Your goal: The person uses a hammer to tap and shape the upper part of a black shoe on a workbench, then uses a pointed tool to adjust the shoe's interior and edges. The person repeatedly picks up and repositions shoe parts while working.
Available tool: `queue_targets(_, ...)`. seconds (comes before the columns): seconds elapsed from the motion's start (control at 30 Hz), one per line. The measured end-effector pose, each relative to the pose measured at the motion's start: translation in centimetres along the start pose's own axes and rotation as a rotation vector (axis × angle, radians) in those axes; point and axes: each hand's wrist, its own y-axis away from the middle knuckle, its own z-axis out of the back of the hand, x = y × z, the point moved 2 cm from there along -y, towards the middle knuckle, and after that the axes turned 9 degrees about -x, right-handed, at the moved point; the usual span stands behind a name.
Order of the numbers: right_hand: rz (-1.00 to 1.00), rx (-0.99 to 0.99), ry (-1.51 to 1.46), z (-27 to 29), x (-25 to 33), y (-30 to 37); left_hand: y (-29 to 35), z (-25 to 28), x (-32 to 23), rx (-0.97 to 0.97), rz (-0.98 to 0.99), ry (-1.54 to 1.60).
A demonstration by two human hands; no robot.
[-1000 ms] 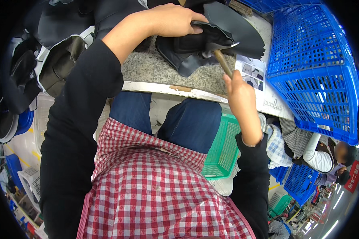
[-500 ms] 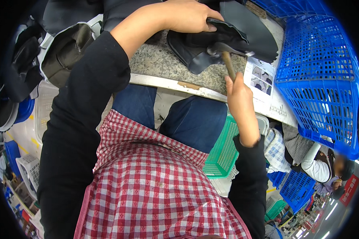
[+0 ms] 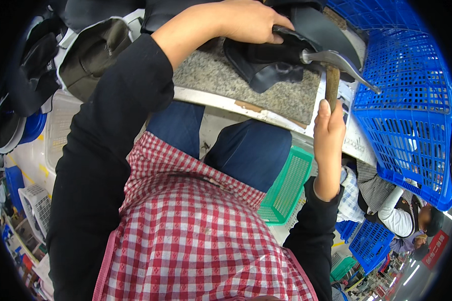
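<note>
My left hand [image 3: 248,22] pinches the upper edge of a black leather boot upper [image 3: 276,75], thumb and fingers closed on its rim. The upper lies on a speckled stone slab [image 3: 211,72], part of it hidden under the hand. My right hand [image 3: 329,125] is wrapped round the wooden handle of a hammer [image 3: 332,85]. Its curved metal head, with one thin pointed end, hangs over the right edge of the upper and slab. I cannot tell whether the head touches the leather.
More black uppers, one with a brown-grey lining [image 3: 93,57], crowd the left. A blue plastic crate [image 3: 402,115] stands close on the right, next to a printed sheet. A green basket [image 3: 286,190] sits below the table edge. Another person [image 3: 402,215] is at the far right.
My right hand has moved the hammer right, and its head has turned so the pointed end reaches toward the blue crate. My left hand still holds the upper; the whole view has shifted slightly.
</note>
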Motion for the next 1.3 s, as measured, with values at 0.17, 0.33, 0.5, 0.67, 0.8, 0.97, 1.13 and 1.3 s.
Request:
queue_targets(0.17, 0.072, 0.064, 0.293, 0.5, 0.5, 0.6, 0.6, -0.4, 0.4, -0.053, 0.007, 0.011)
queue_targets(0.33, 0.211, 0.174, 0.029, -1.6, 1.9, 2.6, 1.4, -2.2, 1.1, -0.095, 0.032, -0.060)
queue_targets(0.5, 0.359, -0.009, 0.152, -5.1, -0.3, 4.9, 8.0, -6.8, 0.3, -0.677, 0.524, 0.417)
queue_targets(0.67, 0.103, 0.140, -0.166, -4.8, 1.1, 6.0, 8.2, -10.7, -0.8, -0.603, 0.577, 0.503)
queue_targets(0.8, -0.218, 0.491, -0.563, 2.5, 2.0, 7.4, 5.3, -0.7, -1.1, -0.751, 0.325, -0.006)
queue_targets(0.97, 0.087, 0.132, -0.458, 11.8, 3.9, 10.0, 2.0, 13.9, -9.2, -0.899, -0.062, -0.545)
queue_targets(1.13, 0.293, -0.196, -0.065, 7.8, 5.0, 6.9, -3.8, 7.7, -15.5, -0.335, -0.279, -0.672)
queue_targets(1.3, 0.173, -0.037, 0.126, 0.6, -0.1, 5.7, -2.5, 1.0, -8.9, 0.017, -0.258, 0.112)
